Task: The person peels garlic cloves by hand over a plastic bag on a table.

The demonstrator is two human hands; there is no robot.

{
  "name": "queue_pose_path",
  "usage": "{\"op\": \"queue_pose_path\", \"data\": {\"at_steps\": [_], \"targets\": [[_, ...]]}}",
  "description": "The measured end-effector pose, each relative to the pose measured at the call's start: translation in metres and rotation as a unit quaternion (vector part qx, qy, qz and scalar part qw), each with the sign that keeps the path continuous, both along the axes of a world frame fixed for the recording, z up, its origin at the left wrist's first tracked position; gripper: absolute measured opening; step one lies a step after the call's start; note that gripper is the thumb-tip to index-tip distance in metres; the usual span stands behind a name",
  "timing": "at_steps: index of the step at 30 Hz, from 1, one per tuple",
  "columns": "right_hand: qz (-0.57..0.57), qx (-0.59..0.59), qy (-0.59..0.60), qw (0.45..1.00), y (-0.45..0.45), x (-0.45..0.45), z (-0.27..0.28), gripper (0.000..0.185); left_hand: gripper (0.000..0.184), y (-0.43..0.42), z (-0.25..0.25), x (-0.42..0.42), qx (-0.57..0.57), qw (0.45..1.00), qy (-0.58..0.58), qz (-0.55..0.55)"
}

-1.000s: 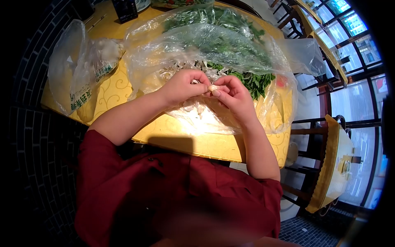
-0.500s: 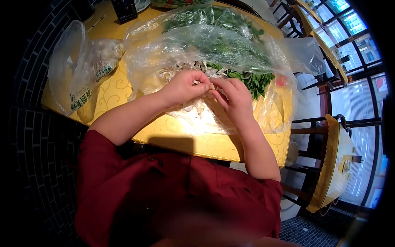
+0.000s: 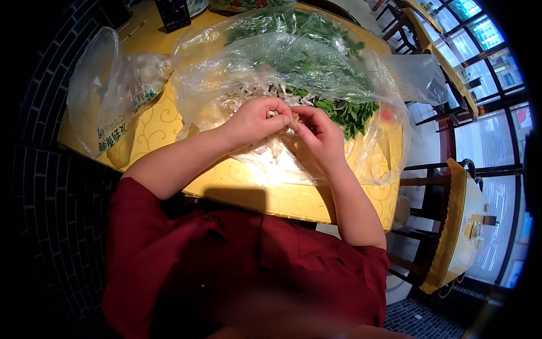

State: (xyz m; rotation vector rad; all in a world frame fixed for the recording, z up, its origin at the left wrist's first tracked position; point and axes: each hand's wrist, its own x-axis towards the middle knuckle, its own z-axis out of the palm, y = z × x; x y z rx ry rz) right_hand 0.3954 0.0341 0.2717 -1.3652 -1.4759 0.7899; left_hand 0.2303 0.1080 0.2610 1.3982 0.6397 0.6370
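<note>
My left hand (image 3: pixel 261 120) and my right hand (image 3: pixel 319 134) meet fingertip to fingertip over the plastic sheet. Pinched between them is a small garlic clove (image 3: pixel 293 121) with pale brownish skin; the fingers partly cover it. Below and behind the hands, papery garlic skins (image 3: pixel 275 151) are scattered on the clear plastic (image 3: pixel 307 169). A heap of green leaves (image 3: pixel 353 116) lies just beyond my right hand. To the left, a clear bag with green print (image 3: pixel 110 110) contains whitish garlic bulbs (image 3: pixel 148 70).
More leafy greens (image 3: pixel 299 62) lie under clear plastic at the back of the yellow-covered table (image 3: pixel 237 198). A phone (image 3: pixel 173 14) stands at the far edge, by a plate (image 3: pixel 196 7). Another table (image 3: pixel 466 226) and chairs are at right.
My right fingers have shifted slightly and curled in, so more of the clove shows between the fingertips. My left hand has barely moved.
</note>
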Motion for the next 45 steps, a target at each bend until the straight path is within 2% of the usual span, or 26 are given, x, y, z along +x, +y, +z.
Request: {"op": "queue_pose_path", "data": {"at_steps": [6, 7, 9, 10, 15, 16, 22, 25, 27, 30, 33, 36, 39, 42, 45], "targets": [[-0.003, 0.004, 0.04, 0.999, 0.0, -0.003, 0.001, 0.026, 0.009, -0.002, 0.0, 0.001, 0.069, 0.997, 0.019, 0.002], [-0.003, 0.013, 0.055, 0.998, 0.0, -0.003, 0.0, 0.026, 0.009, -0.003, 0.002, 0.0, 0.047, 0.999, 0.015, -0.001], [-0.01, -0.053, 0.165, 0.985, -0.004, -0.006, 0.012, 0.025, 0.011, -0.005, 0.007, -0.001, 0.004, 1.0, 0.007, -0.007], [-0.014, -0.086, 0.219, 0.972, -0.005, -0.007, 0.017, 0.025, 0.011, -0.005, 0.008, -0.002, 0.033, 0.999, 0.011, -0.009], [0.013, -0.102, 0.236, 0.966, -0.001, 0.003, 0.005, 0.025, 0.011, -0.003, 0.007, -0.002, 0.181, 0.983, 0.012, -0.014], [0.017, -0.11, 0.235, 0.965, 0.0, 0.004, 0.004, 0.025, 0.011, -0.003, 0.008, -0.003, 0.175, 0.984, 0.018, -0.012], [0.021, -0.118, 0.416, 0.902, 0.0, 0.006, 0.015, 0.023, 0.011, -0.003, 0.011, -0.005, 0.187, 0.982, 0.025, 0.011], [0.041, -0.106, 0.452, 0.885, 0.005, 0.023, 0.012, 0.022, 0.01, 0.0, 0.005, -0.005, 0.202, 0.979, 0.03, 0.022], [0.056, -0.108, 0.459, 0.88, 0.007, 0.026, 0.01, 0.022, 0.011, 0.001, 0.002, -0.004, 0.216, 0.975, 0.03, 0.037], [0.084, -0.13, 0.449, 0.88, 0.006, 0.021, 0.016, 0.021, 0.006, -0.002, 0.008, -0.004, 0.128, 0.988, 0.071, 0.053], [0.106, -0.16, 0.429, 0.883, 0.004, 0.016, 0.017, 0.021, 0.007, 0.0, 0.01, -0.005, 0.138, 0.986, 0.075, 0.063], [0.104, -0.18, 0.423, 0.882, 0.003, 0.012, 0.016, 0.022, 0.006, 0.003, 0.005, -0.004, 0.261, 0.959, 0.08, 0.078], [0.108, -0.202, 0.442, 0.867, 0.002, 0.011, 0.017, 0.023, 0.012, -0.005, 0.014, -0.003, 0.201, 0.971, 0.078, 0.105], [0.126, -0.214, 0.465, 0.849, 0.002, 0.012, 0.016, 0.024, 0.013, -0.007, 0.013, -0.001, 0.151, 0.983, 0.018, 0.102], [0.136, -0.226, 0.465, 0.845, 0.003, 0.012, 0.013, 0.023, 0.017, -0.006, 0.014, -0.002, 0.208, 0.973, 0.011, 0.098]]}}
